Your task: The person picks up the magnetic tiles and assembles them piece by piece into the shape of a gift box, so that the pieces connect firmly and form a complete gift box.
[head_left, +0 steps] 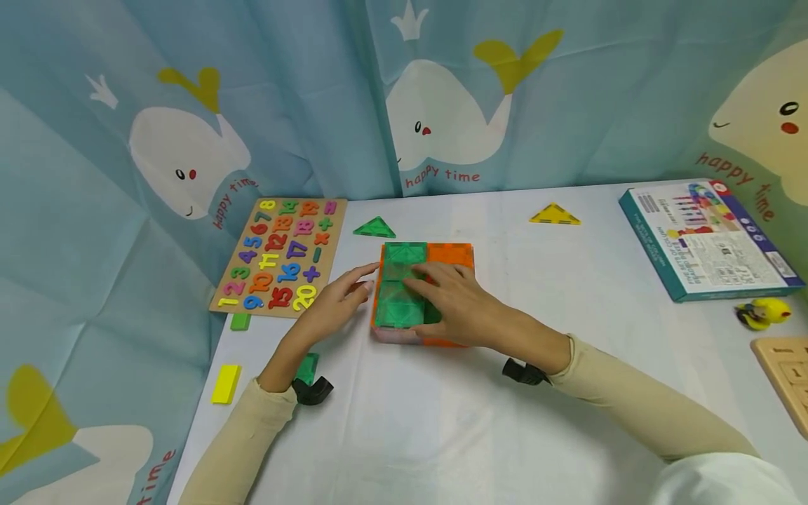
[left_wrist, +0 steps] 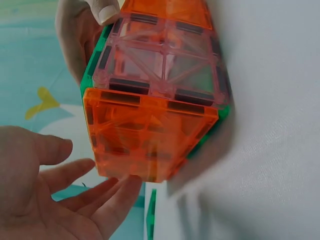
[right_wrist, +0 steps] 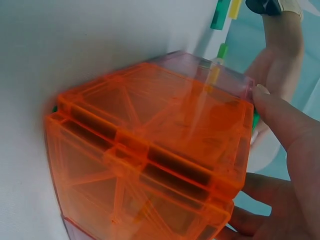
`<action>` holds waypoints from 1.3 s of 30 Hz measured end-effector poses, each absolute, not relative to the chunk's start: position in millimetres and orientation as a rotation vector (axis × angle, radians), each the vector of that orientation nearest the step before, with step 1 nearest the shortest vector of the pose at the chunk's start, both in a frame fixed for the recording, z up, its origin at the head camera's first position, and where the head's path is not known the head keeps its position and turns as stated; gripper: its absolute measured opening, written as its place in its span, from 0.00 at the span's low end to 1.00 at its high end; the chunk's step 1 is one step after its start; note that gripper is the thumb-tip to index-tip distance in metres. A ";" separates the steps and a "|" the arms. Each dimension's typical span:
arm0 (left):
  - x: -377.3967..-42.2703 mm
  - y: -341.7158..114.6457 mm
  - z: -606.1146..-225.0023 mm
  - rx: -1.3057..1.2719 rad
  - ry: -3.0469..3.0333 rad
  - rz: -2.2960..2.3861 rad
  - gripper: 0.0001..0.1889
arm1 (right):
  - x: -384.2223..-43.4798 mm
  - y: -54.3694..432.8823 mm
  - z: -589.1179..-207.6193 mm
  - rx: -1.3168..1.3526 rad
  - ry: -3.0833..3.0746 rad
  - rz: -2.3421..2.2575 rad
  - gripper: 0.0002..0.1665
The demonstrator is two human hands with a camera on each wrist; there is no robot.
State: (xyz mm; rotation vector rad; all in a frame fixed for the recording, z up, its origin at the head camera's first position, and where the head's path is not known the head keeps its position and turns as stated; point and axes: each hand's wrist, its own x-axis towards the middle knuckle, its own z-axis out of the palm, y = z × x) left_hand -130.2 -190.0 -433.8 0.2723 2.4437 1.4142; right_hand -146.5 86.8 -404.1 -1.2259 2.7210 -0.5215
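A box of translucent magnetic tiles [head_left: 451, 251] stands on the table, with orange walls and a pinkish clear front tile [left_wrist: 155, 60]. Two green square tiles [head_left: 400, 312] lie along the left half of its top. My right hand [head_left: 463, 305] rests over that top, its fingertips on the green tiles and its thumb by the front edge, as the right wrist view's thumb [right_wrist: 285, 117] also shows. Beside the orange left wall [left_wrist: 145, 132], my left hand [head_left: 334, 308] holds nothing; its fingers are spread, with the tips at or close to the wall's edge.
Behind the left hand lies a number board [head_left: 297, 256]. A green triangle tile [head_left: 375, 227] and a yellow triangle tile [head_left: 555, 214] lie farther back. Yellow [head_left: 226, 384] and green [head_left: 240, 322] blocks are at left. A boxed set [head_left: 713, 238] and a yellow duck toy [head_left: 762, 313] are at right.
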 end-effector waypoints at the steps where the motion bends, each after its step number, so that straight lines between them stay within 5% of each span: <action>1: -128.6 -190.5 -433.7 0.278 2.453 1.399 0.25 | -147.1 87.4 -404.2 -1.225 2.714 -0.525 0.48; 10: -95.2 -217.0 -438.9 0.264 2.626 1.082 0.29 | -155.5 100.0 -399.7 -1.133 2.618 -0.542 0.51; 21: -25.5 -256.5 -433.8 0.012 2.551 0.681 0.47 | -195.1 110.3 -399.7 -1.097 2.647 -0.576 0.45; 28: -9.3 -265.2 -435.8 -0.031 2.553 0.619 0.48 | -223.4 112.0 -397.4 -1.053 2.490 -0.685 0.46; 39: 0.0 -272.9 -439.6 -0.085 2.635 0.577 0.43 | -253.1 109.7 -403.0 -1.014 2.385 -0.825 0.30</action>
